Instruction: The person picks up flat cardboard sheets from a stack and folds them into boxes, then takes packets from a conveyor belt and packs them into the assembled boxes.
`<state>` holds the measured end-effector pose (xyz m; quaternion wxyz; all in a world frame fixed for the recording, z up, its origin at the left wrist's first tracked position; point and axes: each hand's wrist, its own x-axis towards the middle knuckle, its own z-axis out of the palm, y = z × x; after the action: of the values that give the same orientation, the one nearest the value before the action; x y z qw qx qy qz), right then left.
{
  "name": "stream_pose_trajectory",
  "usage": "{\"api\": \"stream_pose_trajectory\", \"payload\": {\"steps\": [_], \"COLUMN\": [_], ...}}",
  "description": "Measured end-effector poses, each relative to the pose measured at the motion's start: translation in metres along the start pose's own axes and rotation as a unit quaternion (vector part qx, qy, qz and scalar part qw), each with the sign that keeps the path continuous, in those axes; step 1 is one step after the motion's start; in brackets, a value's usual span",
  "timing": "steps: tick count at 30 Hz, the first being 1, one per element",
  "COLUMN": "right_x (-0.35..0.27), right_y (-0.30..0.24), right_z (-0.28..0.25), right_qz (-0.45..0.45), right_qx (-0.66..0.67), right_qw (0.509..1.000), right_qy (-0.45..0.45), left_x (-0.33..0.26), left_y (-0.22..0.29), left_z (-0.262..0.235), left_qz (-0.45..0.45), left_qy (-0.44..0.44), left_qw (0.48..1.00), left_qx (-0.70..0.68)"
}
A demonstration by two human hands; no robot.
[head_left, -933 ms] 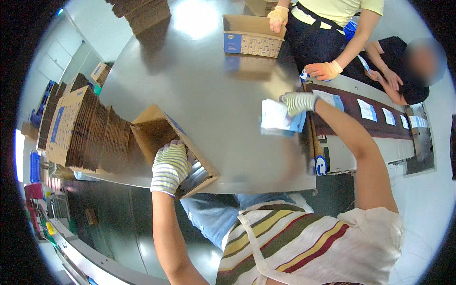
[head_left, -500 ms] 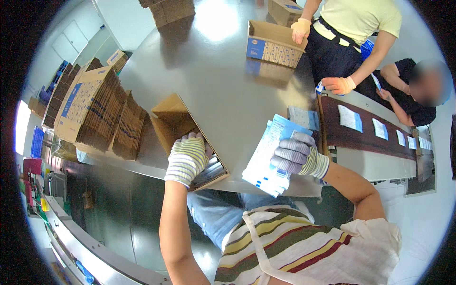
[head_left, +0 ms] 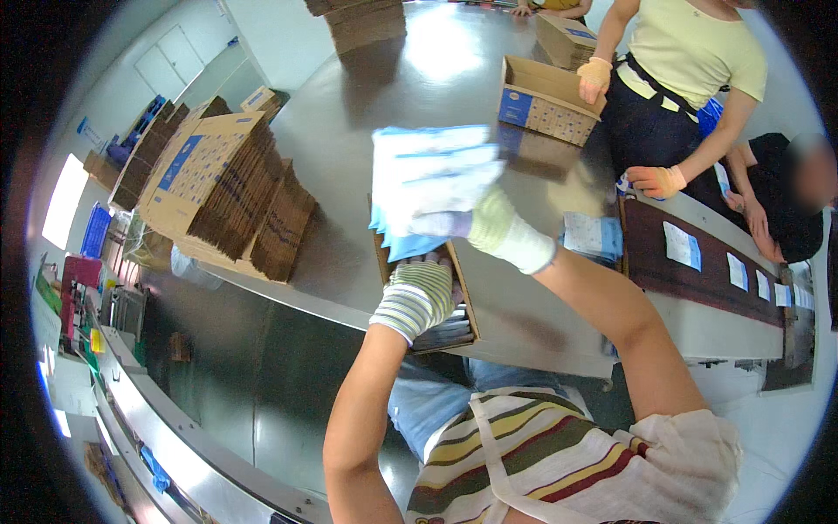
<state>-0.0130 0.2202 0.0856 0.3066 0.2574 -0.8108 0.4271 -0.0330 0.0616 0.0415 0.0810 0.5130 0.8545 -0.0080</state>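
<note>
My right hand (head_left: 463, 223), in a grey-and-pale-green glove, grips a fanned bundle of white-and-blue packets (head_left: 428, 170), blurred by motion. The bundle is raised over the far end of an open cardboard box (head_left: 474, 314) at the table's near edge and hides that end. Inside the box is my left hand (head_left: 417, 293), in a striped glove, its fingers bent down and pressed together; the fingertips are out of sight. Beside it, at the near end of the box, stand several packed packets (head_left: 449, 332), only their edges showing.
Tall stacks of flattened cardboard boxes (head_left: 218, 188) stand at left. A packet pile (head_left: 592, 236) lies right, beside a dark conveyor belt (head_left: 698, 262) carrying spaced packets. Across the metal table (head_left: 367, 148), a co-worker's orange-gloved hand (head_left: 595, 80) holds another open box (head_left: 554, 109); another person sits by the belt.
My right hand has swung the bundle left and away from me, from beside the box to above it. My left hand remains inside the box. The whole view has shifted rightward.
</note>
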Motion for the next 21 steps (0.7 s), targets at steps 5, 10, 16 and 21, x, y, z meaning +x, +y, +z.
{"api": "stream_pose_trajectory", "payload": {"steps": [5,10,16,21], "right_x": [0.001,-0.001,-0.028,-0.102], "right_y": [0.030,0.021,-0.076,-0.098], "right_z": [0.032,0.005,-0.036,0.021], "right_qz": [0.282,0.179,0.059,-0.065], "right_qx": [-0.128,-0.309,-0.169,-0.181], "right_qw": [0.935,0.927,0.981,0.949], "right_qy": [-0.173,-0.116,-0.074,-0.248], "left_x": [0.013,0.013,0.019,0.008], "left_y": [0.011,0.012,0.014,0.025], "left_z": [-0.010,-0.009,-0.007,-0.006], "left_qz": [-0.001,-0.005,-0.012,0.064], "left_qy": [-0.074,-0.028,-0.097,0.009], "left_qw": [0.996,0.999,0.995,0.998], "left_qx": [-0.050,-0.044,-0.036,0.019]}}
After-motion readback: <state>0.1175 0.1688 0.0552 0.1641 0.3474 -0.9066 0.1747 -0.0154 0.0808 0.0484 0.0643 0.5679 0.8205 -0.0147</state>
